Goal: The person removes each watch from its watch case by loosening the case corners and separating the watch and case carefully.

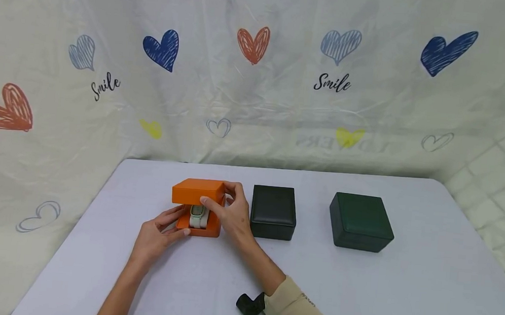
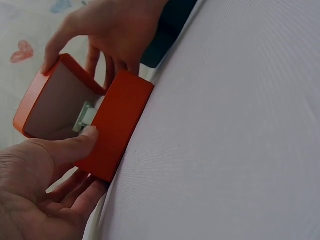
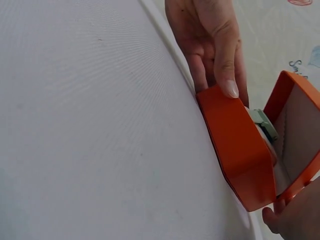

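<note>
An orange watch box (image 1: pixel 206 232) stands partly open at the left of the table, its hinged lid (image 1: pixel 197 192) raised over the base. Inside it sits a wristwatch (image 1: pixel 199 217) with a pale strap and a light green case. My left hand (image 1: pixel 154 236) grips the left side of the base, thumb at the front edge, as the right wrist view also shows. With thumb and fingers my right hand (image 1: pixel 235 214) holds the lid at its right side. From the left wrist view, the lid's pale lining (image 2: pixel 60 102) shows and the watch is partly hidden behind the front wall.
Just right of the orange box stands a closed black box (image 1: pixel 273 211), close to my right hand. Farther right is a closed dark green box (image 1: pixel 360 221). All rest on a white table (image 1: pixel 313 291), with a heart-printed sheet (image 1: pixel 279 95) hanging behind it.
</note>
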`<state>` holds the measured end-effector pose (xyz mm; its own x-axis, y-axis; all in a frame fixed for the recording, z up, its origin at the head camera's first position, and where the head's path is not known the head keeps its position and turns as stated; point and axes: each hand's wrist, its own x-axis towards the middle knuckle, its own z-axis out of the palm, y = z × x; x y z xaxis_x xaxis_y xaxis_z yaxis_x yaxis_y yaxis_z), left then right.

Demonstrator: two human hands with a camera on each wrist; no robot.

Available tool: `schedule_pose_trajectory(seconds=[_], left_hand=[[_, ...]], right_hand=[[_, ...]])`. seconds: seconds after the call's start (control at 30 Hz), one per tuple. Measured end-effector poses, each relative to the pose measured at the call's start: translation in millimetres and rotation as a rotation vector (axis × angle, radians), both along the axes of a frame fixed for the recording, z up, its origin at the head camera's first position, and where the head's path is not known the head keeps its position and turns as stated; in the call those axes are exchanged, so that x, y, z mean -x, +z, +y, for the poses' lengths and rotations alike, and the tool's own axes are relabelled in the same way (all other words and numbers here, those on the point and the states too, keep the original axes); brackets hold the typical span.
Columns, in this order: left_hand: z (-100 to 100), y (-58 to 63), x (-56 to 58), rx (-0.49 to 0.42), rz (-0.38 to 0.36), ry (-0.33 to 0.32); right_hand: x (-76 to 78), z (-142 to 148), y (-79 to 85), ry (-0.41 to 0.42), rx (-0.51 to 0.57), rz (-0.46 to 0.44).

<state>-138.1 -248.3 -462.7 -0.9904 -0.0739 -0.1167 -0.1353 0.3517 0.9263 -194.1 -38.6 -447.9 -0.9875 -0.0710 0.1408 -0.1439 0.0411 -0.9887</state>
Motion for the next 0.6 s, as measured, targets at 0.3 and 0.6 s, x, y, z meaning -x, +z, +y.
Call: schedule_pose_trajectory(seconds=[0.3,0.6], left_hand=[[0.1,2.3,-0.1,0.008,-0.010,0.000],[0.6,1.4,1.4,0.007,-0.015,0.015]], right_hand=[[2.2,-2.9,0.4,-0.042,-0.001,-0.019],[6.4,-6.3,5.5,-0.085,0.013,-0.046]])
